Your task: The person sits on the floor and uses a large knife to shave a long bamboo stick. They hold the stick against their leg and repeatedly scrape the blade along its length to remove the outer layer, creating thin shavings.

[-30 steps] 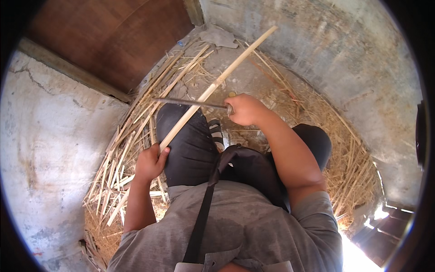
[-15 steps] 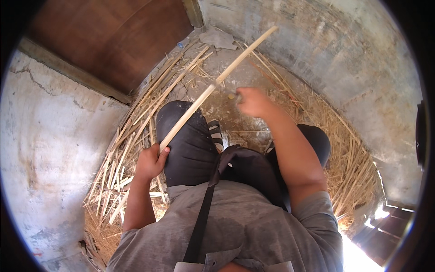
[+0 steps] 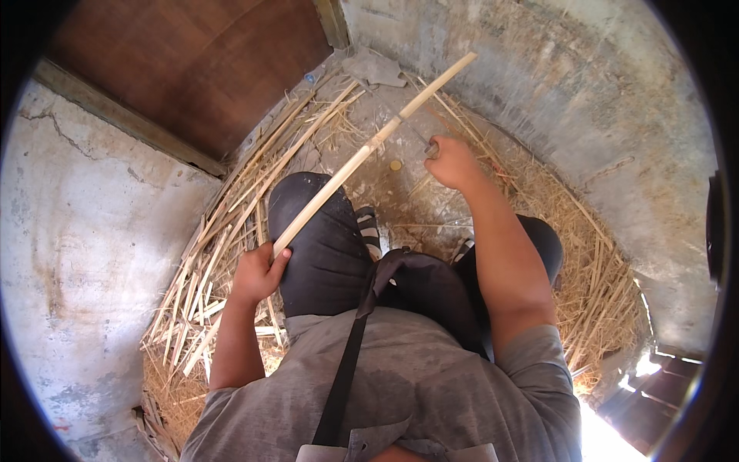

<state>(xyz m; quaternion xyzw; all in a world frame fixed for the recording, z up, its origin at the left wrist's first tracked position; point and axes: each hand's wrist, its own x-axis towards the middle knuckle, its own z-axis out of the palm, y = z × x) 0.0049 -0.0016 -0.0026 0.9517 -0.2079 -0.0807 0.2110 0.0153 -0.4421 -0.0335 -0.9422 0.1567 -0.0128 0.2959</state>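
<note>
Head view, cane: a long pale cane (image 3: 362, 154) slants from near left to far right, over the dark-trousered left knee (image 3: 319, 239).
Left hand: the left hand (image 3: 258, 273), arm bent, is closed round the cane's near end.
Right hand: the right hand (image 3: 453, 163), arm stretched far, is closed on a small dark tool (image 3: 429, 146) just right of the cane.
Floor: split canes and straw (image 3: 223, 254) litter the concrete floor (image 3: 408, 200).

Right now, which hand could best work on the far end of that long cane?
Probably the right hand: it holds a small tool beside the bamboo cane, up near its far end. The left hand grips the cane's near end.
</note>
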